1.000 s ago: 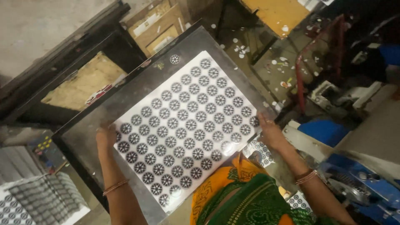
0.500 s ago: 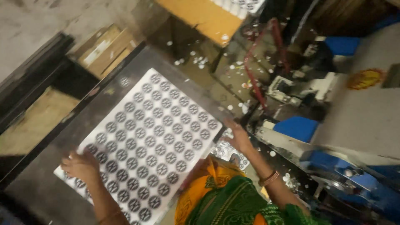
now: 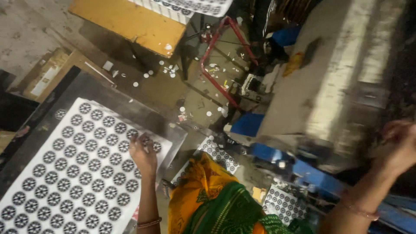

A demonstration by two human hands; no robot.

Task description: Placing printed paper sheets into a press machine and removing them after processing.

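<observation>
head view: left hand (image 3: 143, 154) pressing flat on the printed sheet's (image 3: 73, 173) corner on the dark table (image 3: 108, 93); right hand (image 3: 401, 145) blurred, grip unclear, away at the machine (image 3: 342, 86); sheet looks placed, wants squaring.

A flat brown cardboard box (image 3: 45, 78) with a pale label lies at the upper left.

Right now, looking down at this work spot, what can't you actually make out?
Head view:
- The right hand is smeared by motion; whether it holds anything cannot be told.
- The white printed sheet runs off the left and bottom edges.
- The left hand lies on the sheet's corner; its fingertips hide what is under them.
- The machine at right is blurred; no parts are clear.
- Small white discs on the floor are too small to identify.
</observation>
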